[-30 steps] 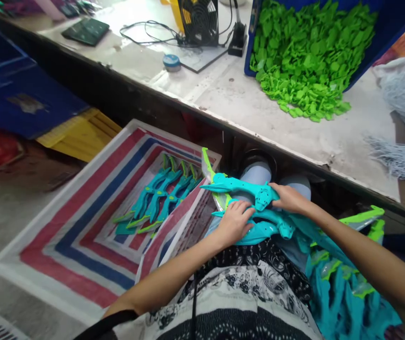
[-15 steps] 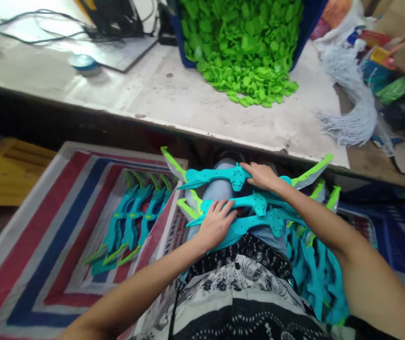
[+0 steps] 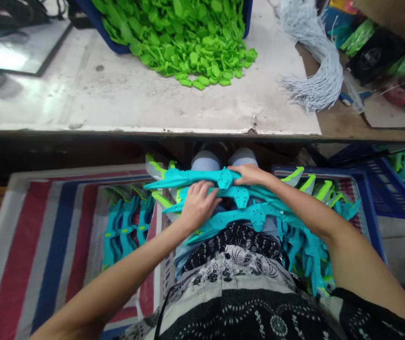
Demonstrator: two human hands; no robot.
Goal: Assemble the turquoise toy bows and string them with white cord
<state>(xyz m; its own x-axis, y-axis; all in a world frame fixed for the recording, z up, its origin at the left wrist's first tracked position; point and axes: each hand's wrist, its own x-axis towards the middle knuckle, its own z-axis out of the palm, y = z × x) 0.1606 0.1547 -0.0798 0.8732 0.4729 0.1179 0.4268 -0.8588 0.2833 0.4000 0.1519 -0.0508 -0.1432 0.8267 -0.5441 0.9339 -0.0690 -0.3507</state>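
Running across the top, a worn white workbench (image 3: 134,99) has a dark front edge, with floor space below it. At the left, a striped woven sack (image 3: 39,236) holds about 4 teal toy bows (image 3: 126,226), lying flat. On the bench above, a heap of green plastic pieces (image 3: 181,38) spills from a blue bin. In the middle, 3 teal bows (image 3: 237,193) lie stacked across the person's lap, partly blocking the knees. The left hand (image 3: 197,205) rests flat on them, fingers spread and loosely curled. The right hand (image 3: 250,174) pinches the top bow near its middle. Further right, a blue crate (image 3: 368,208) holds many more bows, and a bundle of pale cords (image 3: 312,71) lies on the bench.
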